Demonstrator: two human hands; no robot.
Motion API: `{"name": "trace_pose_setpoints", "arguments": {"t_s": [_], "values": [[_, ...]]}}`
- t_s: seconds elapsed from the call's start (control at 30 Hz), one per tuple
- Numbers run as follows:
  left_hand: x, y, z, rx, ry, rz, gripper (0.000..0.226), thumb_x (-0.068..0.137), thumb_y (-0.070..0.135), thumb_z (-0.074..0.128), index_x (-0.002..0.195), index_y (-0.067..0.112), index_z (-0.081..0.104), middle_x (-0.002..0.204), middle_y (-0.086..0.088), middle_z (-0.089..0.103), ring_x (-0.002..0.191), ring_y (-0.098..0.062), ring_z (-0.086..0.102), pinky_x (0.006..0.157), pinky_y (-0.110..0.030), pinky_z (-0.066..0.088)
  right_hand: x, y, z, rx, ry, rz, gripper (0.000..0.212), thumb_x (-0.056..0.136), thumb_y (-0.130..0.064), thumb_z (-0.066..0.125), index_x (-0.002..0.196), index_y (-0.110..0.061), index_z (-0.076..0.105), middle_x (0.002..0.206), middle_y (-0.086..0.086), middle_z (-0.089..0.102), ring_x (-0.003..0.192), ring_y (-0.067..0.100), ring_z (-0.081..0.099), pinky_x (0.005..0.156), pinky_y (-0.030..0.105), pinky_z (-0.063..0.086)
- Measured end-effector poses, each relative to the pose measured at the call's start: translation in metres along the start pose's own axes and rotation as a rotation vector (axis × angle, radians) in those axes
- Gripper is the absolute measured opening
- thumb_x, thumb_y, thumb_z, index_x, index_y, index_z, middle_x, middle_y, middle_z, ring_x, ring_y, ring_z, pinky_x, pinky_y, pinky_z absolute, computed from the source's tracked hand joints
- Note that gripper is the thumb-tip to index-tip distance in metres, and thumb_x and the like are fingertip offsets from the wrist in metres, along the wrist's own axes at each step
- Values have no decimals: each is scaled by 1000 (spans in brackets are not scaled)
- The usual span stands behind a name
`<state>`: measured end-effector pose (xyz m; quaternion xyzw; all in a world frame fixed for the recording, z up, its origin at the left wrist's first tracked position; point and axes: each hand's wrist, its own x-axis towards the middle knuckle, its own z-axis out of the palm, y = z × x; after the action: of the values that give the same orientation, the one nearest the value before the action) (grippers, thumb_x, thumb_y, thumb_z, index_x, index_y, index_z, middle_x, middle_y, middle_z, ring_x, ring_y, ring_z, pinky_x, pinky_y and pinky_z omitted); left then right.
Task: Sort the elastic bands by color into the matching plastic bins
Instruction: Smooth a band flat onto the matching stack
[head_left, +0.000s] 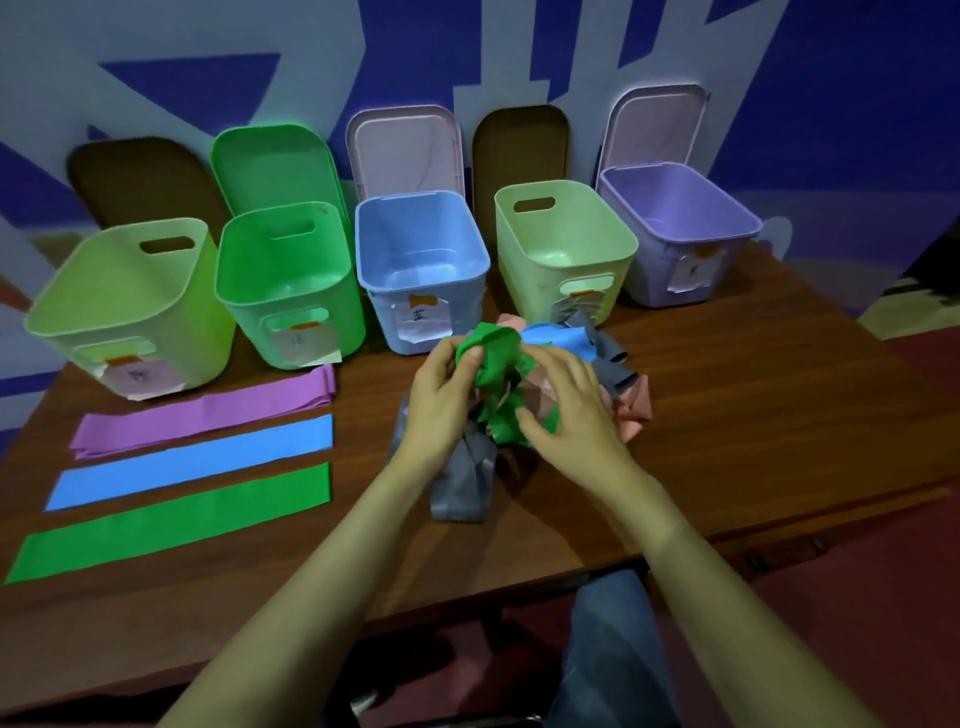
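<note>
A tangled heap of elastic bands lies mid-table: a crumpled green band (493, 358), grey bands (462, 488), a blue one (550, 335) and salmon ones (636, 410). My left hand (441, 405) pinches the green band's upper part with thumb and fingers. My right hand (566, 400) grips its lower part on top of the heap. Flat on the left lie a purple band (208, 415), a blue band (192, 462) and a green band (171, 519). Behind stand five open bins: lime (124, 306), green (285, 280), blue (421, 260), pale green (561, 244) and purple (675, 218).
Each bin carries a paper label on its front, and lids (405, 150) lean against the blue-and-grey wall behind. The wooden table (753, 415) shows bare surface to the right of the heap. The table's front edge runs just above my knee (613, 623).
</note>
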<state>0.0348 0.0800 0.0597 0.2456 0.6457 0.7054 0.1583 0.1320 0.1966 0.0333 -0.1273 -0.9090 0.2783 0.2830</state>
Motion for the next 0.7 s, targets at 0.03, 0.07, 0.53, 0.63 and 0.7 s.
{"name": "trace_pose_setpoints", "arguments": {"t_s": [0.03, 0.07, 0.53, 0.63, 0.7], "values": [[4, 9, 1, -41, -16, -13, 14, 97, 10, 47, 95, 15, 60, 87, -3, 65, 86, -16, 62, 76, -33, 50, 9, -4, 2, 62, -17, 49, 53, 80, -17, 63, 131, -15, 47, 128, 5, 48, 122, 17, 40, 102, 27, 30], [8, 17, 1, -91, -27, -26, 15, 97, 9, 47, 93, 16, 60, 85, 0, 67, 83, -14, 64, 75, -32, 52, 18, -6, 5, 112, -28, 97, 47, 83, -17, 64, 127, -13, 50, 124, 7, 50, 119, 19, 44, 101, 28, 33], [28, 45, -44, -542, 255, -217, 13, 93, 6, 51, 82, 13, 54, 59, 2, 64, 49, -7, 61, 51, -20, 50, 71, -51, -26, 675, 62, 203, 18, 90, -20, 61, 72, -22, 56, 66, -10, 52, 66, -1, 46, 62, 16, 36], [30, 44, -56, -615, 142, -369, 10, 92, 7, 50, 84, 11, 55, 51, 3, 48, 32, -3, 37, 32, -13, 31, 73, -45, -35, 797, -75, 303, 13, 89, -14, 59, 79, -21, 65, 78, -6, 62, 81, 7, 55, 78, 21, 42], [27, 37, -67, -427, 50, -438, 14, 89, 9, 54, 77, 15, 51, 48, 6, 32, 31, -2, 24, 27, -13, 19, 71, -38, -37, 809, -73, 342, 18, 88, -5, 59, 81, -21, 66, 77, -7, 67, 80, 8, 58, 79, 21, 44]]}}
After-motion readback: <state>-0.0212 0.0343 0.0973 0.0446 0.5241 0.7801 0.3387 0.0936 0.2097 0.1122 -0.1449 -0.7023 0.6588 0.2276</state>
